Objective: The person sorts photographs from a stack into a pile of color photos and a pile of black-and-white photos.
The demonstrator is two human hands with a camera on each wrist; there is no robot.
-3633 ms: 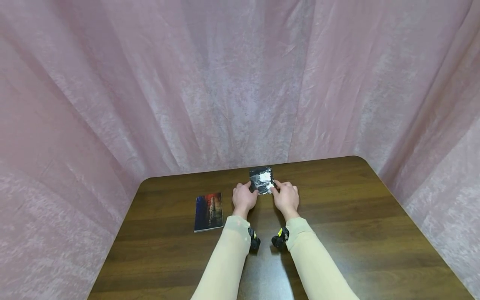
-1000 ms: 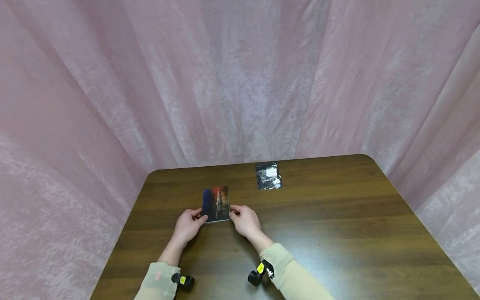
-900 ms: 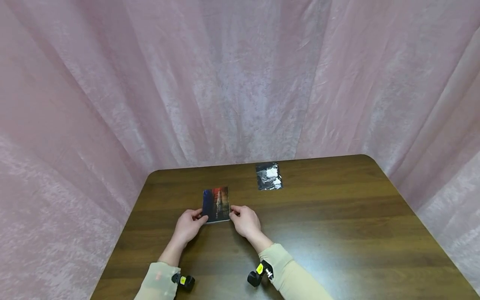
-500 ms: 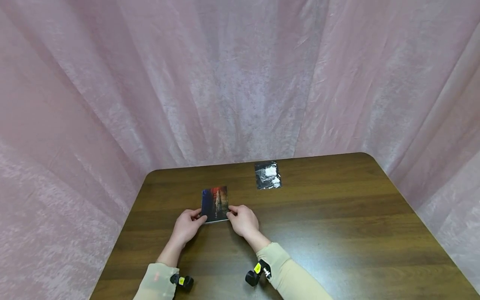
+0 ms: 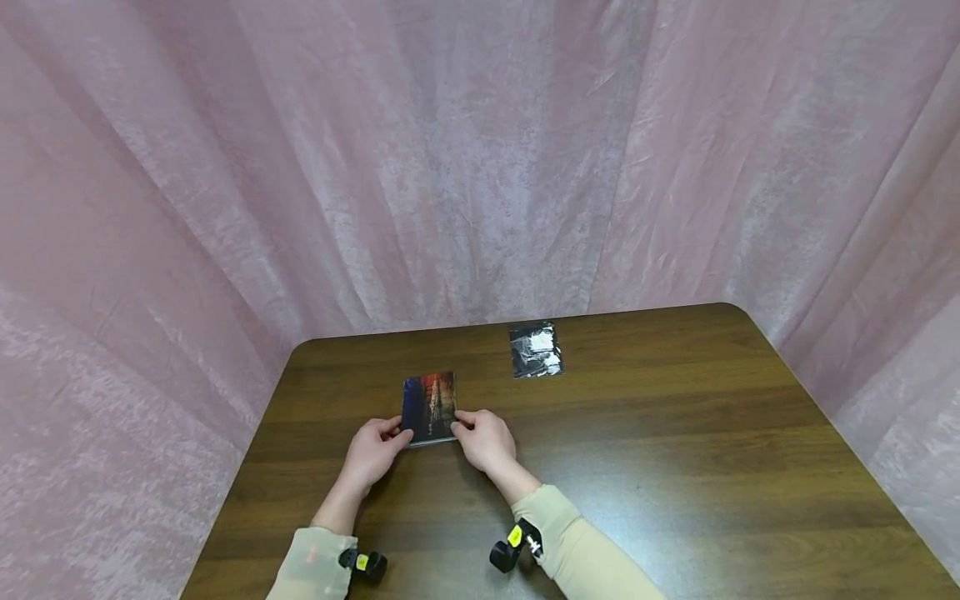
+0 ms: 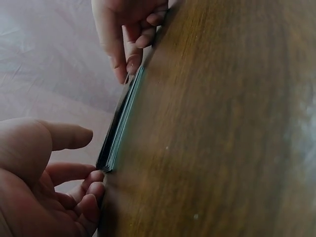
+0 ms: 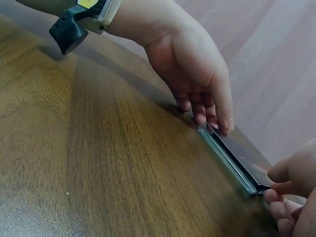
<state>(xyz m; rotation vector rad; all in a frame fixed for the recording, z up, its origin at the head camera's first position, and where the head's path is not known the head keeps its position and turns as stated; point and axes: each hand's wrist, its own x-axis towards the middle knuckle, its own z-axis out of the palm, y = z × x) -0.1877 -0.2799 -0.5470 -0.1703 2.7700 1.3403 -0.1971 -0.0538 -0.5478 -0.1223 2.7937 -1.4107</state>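
Observation:
A thin booklet point(image 5: 429, 407) with a dark blue and red cover picturing a tower lies on the table. My left hand point(image 5: 371, 454) holds its near left corner, thumb at the cover and fingers along the edge. At the opposite edge, my right hand point(image 5: 487, 442) pinches the cover between thumb and finger. In the right wrist view the cover stands slightly raised from the page stack point(image 7: 227, 160) near my right fingers point(image 7: 279, 187). The left wrist view shows the page edges point(image 6: 126, 118) between both hands. The inner pages are hidden.
A shiny black, plastic-looking square packet point(image 5: 536, 350) lies near the far edge, right of the booklet. The brown wooden table point(image 5: 675, 433) extends to the right, and pink curtains point(image 5: 480, 167) hang behind and around it. Small black wrist cameras point(image 5: 371, 567) hang below the sleeves.
Both hands have left the shiny black packet and come left to the booklet. Over the last second they stay there, the right fingertips shifting slightly inward at its edge.

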